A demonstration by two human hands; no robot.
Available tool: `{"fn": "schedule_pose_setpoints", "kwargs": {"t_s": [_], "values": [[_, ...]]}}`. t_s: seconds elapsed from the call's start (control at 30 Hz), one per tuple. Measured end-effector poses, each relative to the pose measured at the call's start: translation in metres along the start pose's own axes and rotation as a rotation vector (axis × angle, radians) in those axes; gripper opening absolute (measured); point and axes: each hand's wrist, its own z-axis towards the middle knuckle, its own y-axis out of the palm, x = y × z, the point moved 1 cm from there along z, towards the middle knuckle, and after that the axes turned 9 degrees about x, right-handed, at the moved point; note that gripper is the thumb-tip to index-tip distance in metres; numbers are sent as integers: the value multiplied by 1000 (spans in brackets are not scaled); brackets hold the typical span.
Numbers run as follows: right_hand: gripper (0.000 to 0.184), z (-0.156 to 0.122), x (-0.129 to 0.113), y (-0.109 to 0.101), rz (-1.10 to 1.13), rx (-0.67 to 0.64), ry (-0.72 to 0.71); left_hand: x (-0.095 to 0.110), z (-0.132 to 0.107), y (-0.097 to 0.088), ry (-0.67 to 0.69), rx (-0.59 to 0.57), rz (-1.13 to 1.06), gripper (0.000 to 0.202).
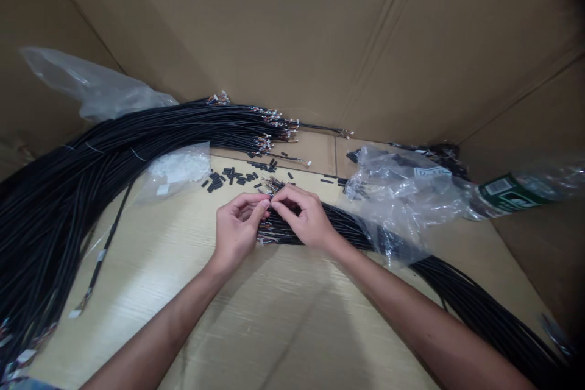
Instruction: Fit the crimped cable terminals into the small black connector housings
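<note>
My left hand (236, 224) and my right hand (305, 214) meet fingertip to fingertip, each closed in a pinch. Between them is a thin wire end, mostly hidden by the fingers. Under and behind the hands lies a bundle of black cables (342, 222), its stripped ends with fine coloured wires pointing left. Short black sleeve pieces (235, 175) are scattered on the table just beyond my left hand. A small clear bag of white connectors (183, 164) lies to their left.
A thick bundle of black cables (150, 128) with white connectors curves along the left and back. A single cable (101, 250) lies apart at left. On the right are a crumpled clear bag (406, 195) and a plastic bottle (512, 195). Cardboard walls (274, 30) enclose the table.
</note>
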Motion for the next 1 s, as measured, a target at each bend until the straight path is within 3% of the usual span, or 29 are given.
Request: {"fn": "schedule_pose_setpoints", "kwargs": {"t_s": [0.4,0.73,1.0], "values": [[16,-3,5,-1,82,-3,220,6,0,-1,2,-14,15,26],[17,-2,6,-1,113,17,251,7,0,-2,3,-32,22,29],[16,-1,0,-6,220,-7,256,6,-3,-1,146,-120,105,21]]}}
